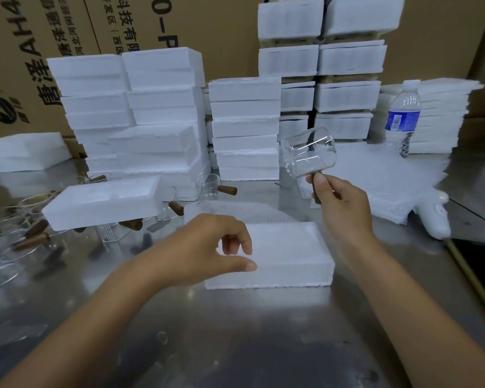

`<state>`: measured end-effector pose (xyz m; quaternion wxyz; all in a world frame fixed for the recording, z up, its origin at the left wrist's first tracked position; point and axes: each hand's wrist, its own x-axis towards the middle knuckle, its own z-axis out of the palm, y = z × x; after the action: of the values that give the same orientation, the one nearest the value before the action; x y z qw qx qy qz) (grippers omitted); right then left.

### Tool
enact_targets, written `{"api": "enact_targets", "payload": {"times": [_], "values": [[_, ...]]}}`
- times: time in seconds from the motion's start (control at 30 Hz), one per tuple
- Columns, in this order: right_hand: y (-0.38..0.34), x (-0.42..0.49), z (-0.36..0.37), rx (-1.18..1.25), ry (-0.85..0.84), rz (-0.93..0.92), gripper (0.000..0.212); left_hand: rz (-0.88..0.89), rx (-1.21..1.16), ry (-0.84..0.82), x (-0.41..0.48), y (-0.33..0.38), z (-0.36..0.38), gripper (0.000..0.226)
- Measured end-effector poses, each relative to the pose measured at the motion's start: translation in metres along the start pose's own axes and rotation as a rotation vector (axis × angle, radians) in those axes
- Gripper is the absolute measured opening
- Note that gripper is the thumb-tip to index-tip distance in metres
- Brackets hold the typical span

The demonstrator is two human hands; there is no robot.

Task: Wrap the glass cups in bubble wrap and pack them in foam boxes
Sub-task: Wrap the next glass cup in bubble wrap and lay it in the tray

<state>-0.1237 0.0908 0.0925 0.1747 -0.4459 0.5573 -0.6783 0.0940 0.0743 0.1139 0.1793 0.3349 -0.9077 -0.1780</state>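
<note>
L hand [202,247] fingers loose, empty, over foam box [291,254]; R hand [345,205] fingers pinch glass cup [305,155] handle; carton [25,51]: "AH4".

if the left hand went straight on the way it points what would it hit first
Probably the foam box: the left hand points rightward and slightly down over its left end. Depth is unclear, so it may already touch it.

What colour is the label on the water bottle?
The label is blue with white print; head view.
</note>
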Motion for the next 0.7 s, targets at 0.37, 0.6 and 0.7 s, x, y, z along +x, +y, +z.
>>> {"api": "enact_targets", "payload": {"times": [0.37, 0.6, 0.7], "values": [[-0.001, 0.002, -0.002, 0.019, 0.004, 0.022, 0.017, -0.088, -0.047, 0.077, 0.007, -0.011, -0.001, 0.015], [-0.01, 0.001, -0.002, 0.173, -0.046, -0.04, 0.019, -0.333, -0.275, 0.294, 0.032, 0.0, 0.009, 0.016], [-0.013, -0.002, 0.0, 0.14, -0.091, -0.16, 0.019, -0.426, -0.538, 0.349, 0.043, 0.012, 0.016, 0.015]]}}
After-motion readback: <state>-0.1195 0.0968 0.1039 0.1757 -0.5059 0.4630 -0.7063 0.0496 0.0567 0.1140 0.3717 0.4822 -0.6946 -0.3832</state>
